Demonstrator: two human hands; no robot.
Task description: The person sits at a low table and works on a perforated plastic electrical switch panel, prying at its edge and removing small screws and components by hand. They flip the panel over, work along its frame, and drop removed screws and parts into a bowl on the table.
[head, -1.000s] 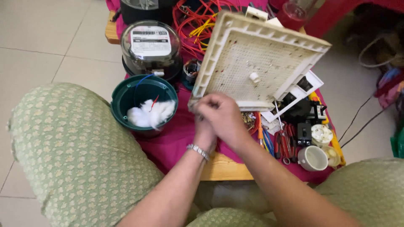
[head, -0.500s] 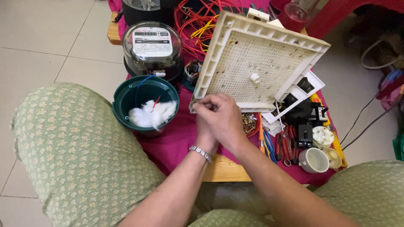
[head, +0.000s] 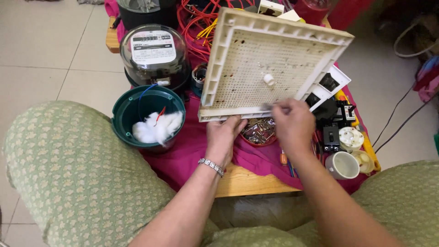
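Light: soft, even daylight, bright floor far left
Shadows: faint, under the table's near edge
Blur: right hand (head: 292, 124) slightly smeared

Your left hand (head: 222, 137): palm down, fingers curled upward, bracelet at the wrist | your right hand (head: 292, 124): raised just beside it, fingertips pinched together | both forearms reach forward between your knees

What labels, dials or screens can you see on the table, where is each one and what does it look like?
Meter label: white rectangular plate with small dark print, under the clear dome of the black electric meter, behind the green bowl, left of the cream perforated panel.
No screens or packages show.
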